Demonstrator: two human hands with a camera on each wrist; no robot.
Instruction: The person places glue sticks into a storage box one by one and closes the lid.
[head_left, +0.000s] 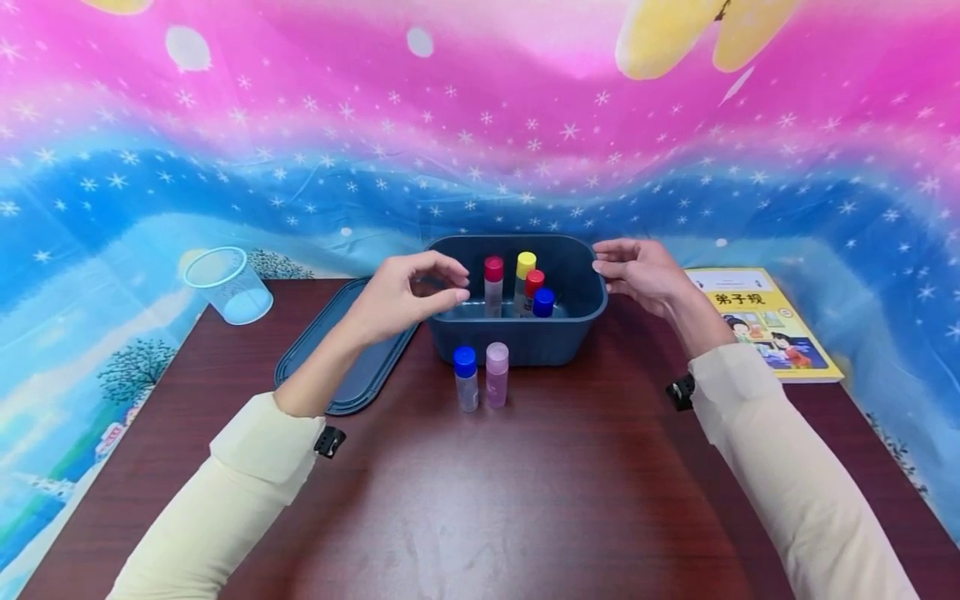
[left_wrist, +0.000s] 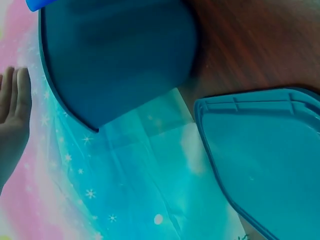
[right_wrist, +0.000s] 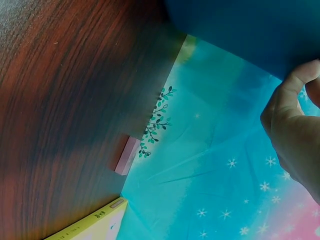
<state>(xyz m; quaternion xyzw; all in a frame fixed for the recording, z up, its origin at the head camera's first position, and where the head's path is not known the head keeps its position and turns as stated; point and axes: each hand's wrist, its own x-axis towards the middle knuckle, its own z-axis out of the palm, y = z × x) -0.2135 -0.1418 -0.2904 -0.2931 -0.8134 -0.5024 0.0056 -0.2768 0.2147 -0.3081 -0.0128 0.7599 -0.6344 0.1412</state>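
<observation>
A dark blue-grey plastic bin (head_left: 517,342) stands at the far middle of the table. Inside it are clear tubes with coloured caps: a dark red-capped tube (head_left: 492,287), a yellow-capped one (head_left: 526,267), a red-capped one (head_left: 534,282) and a blue-capped one (head_left: 543,302). My left hand (head_left: 408,292) hovers by the bin's left end, thumb apart from the fingers, holding nothing. At the right end, fingertips of my right hand (head_left: 645,275) are right at the rim. Before the bin stand another blue-capped tube (head_left: 467,379) and a pink tube (head_left: 497,375), both upright.
The bin's grey lid (head_left: 352,367) lies flat on the left, partly behind my left forearm. Beyond it a light blue mesh cup (head_left: 231,287) stands at the table's edge. A yellow book (head_left: 780,333) lies at right. The right wrist view shows a small pink block (right_wrist: 127,156).
</observation>
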